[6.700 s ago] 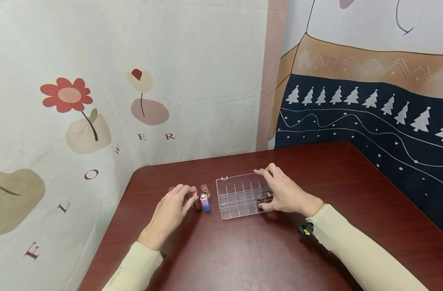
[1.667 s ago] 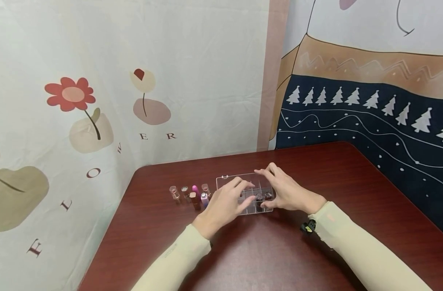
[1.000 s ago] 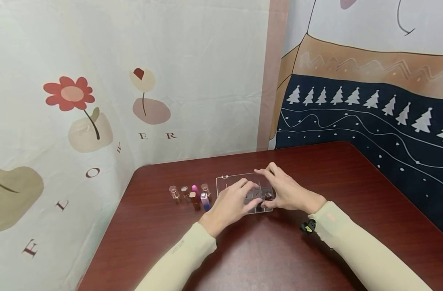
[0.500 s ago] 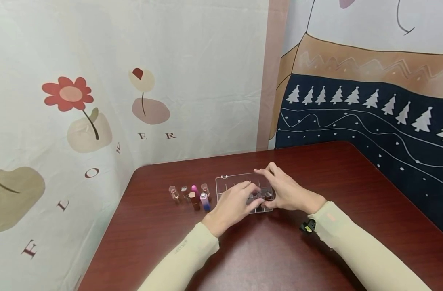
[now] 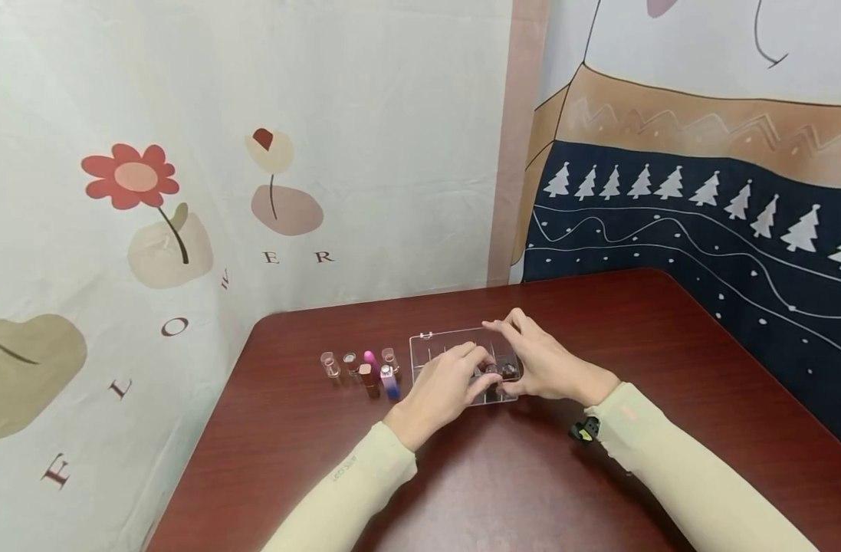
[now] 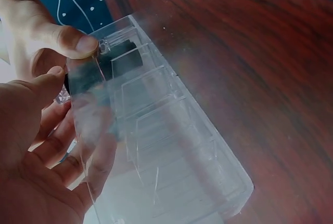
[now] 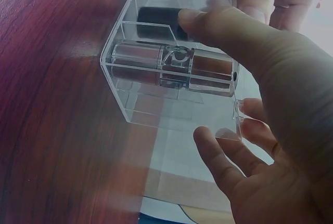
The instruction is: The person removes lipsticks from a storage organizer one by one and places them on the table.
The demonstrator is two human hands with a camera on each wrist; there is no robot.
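And here's the clear plastic compartment box (image 6: 229, 187), sitting on the wood-grain bench (image 5: 517, 491) in front of you, right between your two hands. Down at its right end, a clear-cased lipstick (image 7: 140, 60) and a black tube (image 7: 156, 22) stand in compartments, seen plainly through the wall! Your right hand (image 5: 550, 364) spans that end, thumb on the near wall, fingers round to the far side, gripping the box. Over the top comes your left hand (image 5: 448, 385), fingers bent and thumb apart, right by the tube tops; whether it pinches one or merely hovers, you can't tell from here. Just left of the box, six more on the bench: two clear tubes (image 5: 331, 368) at either side, a dark round-topped one (image 5: 352, 363), a pink one (image 5: 371, 359), a brown one (image 5: 369, 379) and a purple-to-blue one (image 5: 390, 386). So call it partway: the right end is taking tubes, many compartments to the left look unfilled, and six tubes are outside. Any brands? None you can read on the tubes. The lettering on your left sleeve (image 5: 340, 491) is too small to make out, but the pale backdrop (image 5: 392, 153) spells FLOWER in red-brown capitals, running down beside the blossoms!
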